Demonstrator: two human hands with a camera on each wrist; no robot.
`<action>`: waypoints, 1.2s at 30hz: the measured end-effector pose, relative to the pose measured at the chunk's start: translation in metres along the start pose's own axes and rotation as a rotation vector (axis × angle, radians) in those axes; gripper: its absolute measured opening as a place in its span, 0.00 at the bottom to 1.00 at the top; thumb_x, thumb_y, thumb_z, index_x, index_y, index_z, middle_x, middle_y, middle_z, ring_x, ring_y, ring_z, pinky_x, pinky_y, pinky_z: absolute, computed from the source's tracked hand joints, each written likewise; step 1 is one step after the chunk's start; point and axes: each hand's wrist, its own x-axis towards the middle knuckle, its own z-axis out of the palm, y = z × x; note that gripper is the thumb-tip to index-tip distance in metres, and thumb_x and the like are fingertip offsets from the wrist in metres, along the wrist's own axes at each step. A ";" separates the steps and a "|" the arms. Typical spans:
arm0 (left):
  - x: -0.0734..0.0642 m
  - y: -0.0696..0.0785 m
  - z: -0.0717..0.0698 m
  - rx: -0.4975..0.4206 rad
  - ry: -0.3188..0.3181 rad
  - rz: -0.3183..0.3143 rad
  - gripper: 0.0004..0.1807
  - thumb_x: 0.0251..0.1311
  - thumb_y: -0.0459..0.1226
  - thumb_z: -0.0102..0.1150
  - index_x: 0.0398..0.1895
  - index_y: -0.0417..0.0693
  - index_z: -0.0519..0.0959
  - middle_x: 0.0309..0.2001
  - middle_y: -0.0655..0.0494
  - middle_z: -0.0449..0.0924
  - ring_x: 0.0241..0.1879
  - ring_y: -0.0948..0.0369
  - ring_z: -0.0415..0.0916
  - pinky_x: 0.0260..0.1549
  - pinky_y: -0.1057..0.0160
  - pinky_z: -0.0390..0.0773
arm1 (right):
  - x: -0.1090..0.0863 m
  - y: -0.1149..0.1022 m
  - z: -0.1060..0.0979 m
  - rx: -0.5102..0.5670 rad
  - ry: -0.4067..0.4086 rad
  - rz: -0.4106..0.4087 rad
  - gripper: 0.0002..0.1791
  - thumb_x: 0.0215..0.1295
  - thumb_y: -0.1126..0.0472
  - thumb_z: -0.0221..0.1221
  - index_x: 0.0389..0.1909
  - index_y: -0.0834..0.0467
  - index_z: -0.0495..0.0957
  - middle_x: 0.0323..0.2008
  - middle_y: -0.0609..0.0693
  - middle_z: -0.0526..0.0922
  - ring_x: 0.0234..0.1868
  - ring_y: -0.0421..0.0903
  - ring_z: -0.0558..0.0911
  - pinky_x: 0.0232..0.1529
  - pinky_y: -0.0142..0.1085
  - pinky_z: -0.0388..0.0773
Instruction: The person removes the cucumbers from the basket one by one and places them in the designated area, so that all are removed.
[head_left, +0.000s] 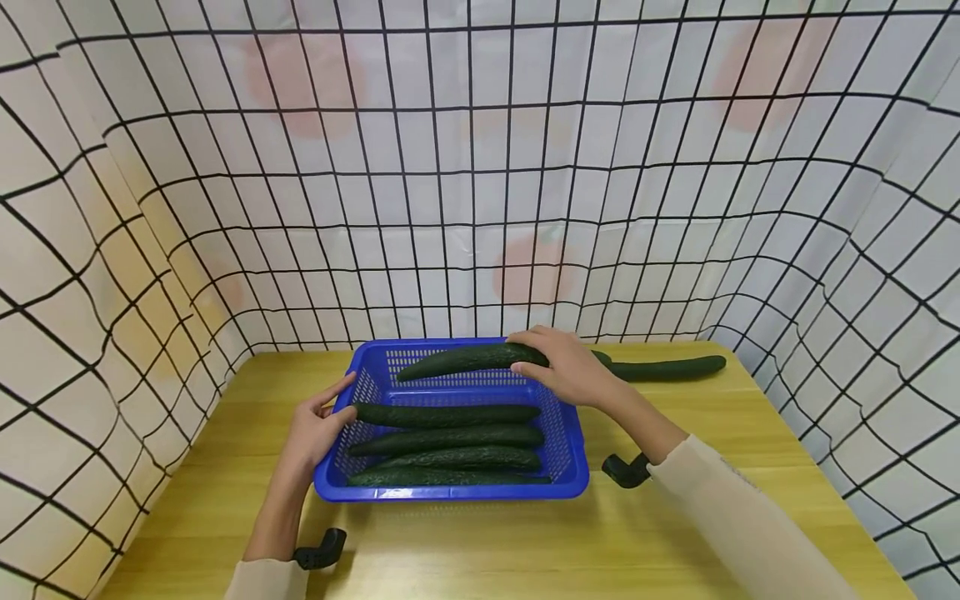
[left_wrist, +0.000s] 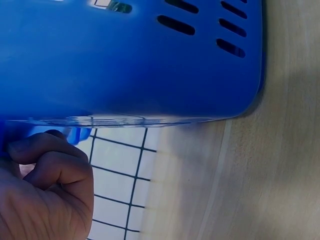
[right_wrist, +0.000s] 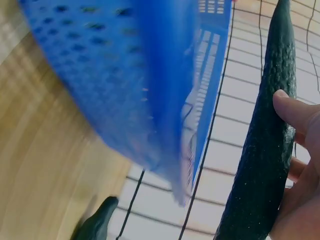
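Cucumbers (head_left: 480, 457), dark green and bumpy-skinned, lie in, above and beside a blue plastic basket (head_left: 450, 493) on a wood-grain tabletop (head_left: 427, 554). Nearest are two beige sleeves (head_left: 742, 517), with one black angled fitting (head_left: 321, 550) at the left wrist and a second black fitting (head_left: 627, 471) by the right.

Beyond the front strip of tabletop comes the basket's near rim. Inside, four cucumbers lie side by side, roughly parallel to that rim, the nearest one close to the front wall. At the basket's left side, the left hand (head_left: 318, 427) grips the rim, its thumb over the edge near the left end of the farthest of the four; the left wrist view shows its fingers bent.

Farther back, the right hand (head_left: 570, 367) holds a fifth cucumber (head_left: 465, 358) between thumb and fingers, over the back part of the basket, the free end pointing left and slightly down. Right of the basket, a sixth cucumber (head_left: 670, 369) rests on the tabletop near its back edge. Farthest off is a white backdrop (head_left: 442, 196) with faded pink patches and black grid lines.
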 end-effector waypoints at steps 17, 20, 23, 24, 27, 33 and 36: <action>0.005 -0.010 -0.001 0.004 0.002 0.031 0.37 0.63 0.33 0.60 0.76 0.66 0.69 0.38 0.42 0.88 0.25 0.56 0.83 0.25 0.57 0.86 | -0.046 0.057 -0.026 0.055 0.036 0.094 0.30 0.78 0.46 0.54 0.74 0.55 0.69 0.71 0.60 0.71 0.73 0.64 0.68 0.70 0.65 0.64; 0.003 -0.009 0.000 -0.005 -0.001 0.034 0.37 0.63 0.33 0.60 0.76 0.66 0.70 0.36 0.44 0.88 0.24 0.57 0.82 0.24 0.58 0.85 | -0.054 0.067 -0.035 0.062 0.042 0.118 0.30 0.78 0.47 0.54 0.74 0.55 0.68 0.72 0.61 0.70 0.74 0.66 0.66 0.70 0.66 0.62; 0.002 -0.010 0.000 -0.019 -0.004 0.035 0.37 0.63 0.33 0.60 0.76 0.67 0.69 0.36 0.46 0.87 0.23 0.58 0.81 0.24 0.59 0.84 | -0.064 0.078 -0.044 0.055 0.044 0.139 0.30 0.78 0.47 0.53 0.75 0.56 0.67 0.73 0.63 0.68 0.74 0.67 0.64 0.69 0.67 0.62; 0.002 -0.010 0.000 -0.023 -0.004 0.034 0.37 0.63 0.33 0.60 0.76 0.67 0.69 0.36 0.46 0.87 0.23 0.58 0.81 0.24 0.59 0.84 | -0.067 0.081 -0.046 0.048 0.047 0.144 0.31 0.78 0.47 0.53 0.75 0.57 0.66 0.73 0.64 0.68 0.74 0.68 0.65 0.69 0.68 0.62; 0.003 -0.011 -0.001 -0.028 -0.004 0.028 0.37 0.63 0.33 0.60 0.76 0.67 0.69 0.36 0.46 0.87 0.23 0.57 0.81 0.24 0.59 0.85 | -0.076 0.093 -0.051 0.039 0.053 0.160 0.31 0.78 0.49 0.54 0.75 0.59 0.65 0.73 0.66 0.66 0.73 0.70 0.63 0.67 0.69 0.62; 0.004 -0.012 -0.004 -0.022 -0.005 0.021 0.37 0.63 0.33 0.60 0.76 0.66 0.69 0.37 0.46 0.88 0.25 0.56 0.82 0.25 0.58 0.85 | -0.095 0.119 -0.057 0.032 0.075 0.185 0.31 0.78 0.50 0.55 0.74 0.61 0.65 0.72 0.69 0.66 0.71 0.74 0.63 0.64 0.70 0.61; 0.004 -0.011 -0.003 -0.024 -0.006 0.019 0.37 0.63 0.33 0.60 0.76 0.66 0.69 0.37 0.44 0.88 0.25 0.56 0.83 0.26 0.58 0.86 | -0.105 0.132 -0.061 0.022 0.072 0.211 0.31 0.78 0.50 0.55 0.75 0.61 0.65 0.72 0.69 0.65 0.71 0.75 0.62 0.63 0.71 0.61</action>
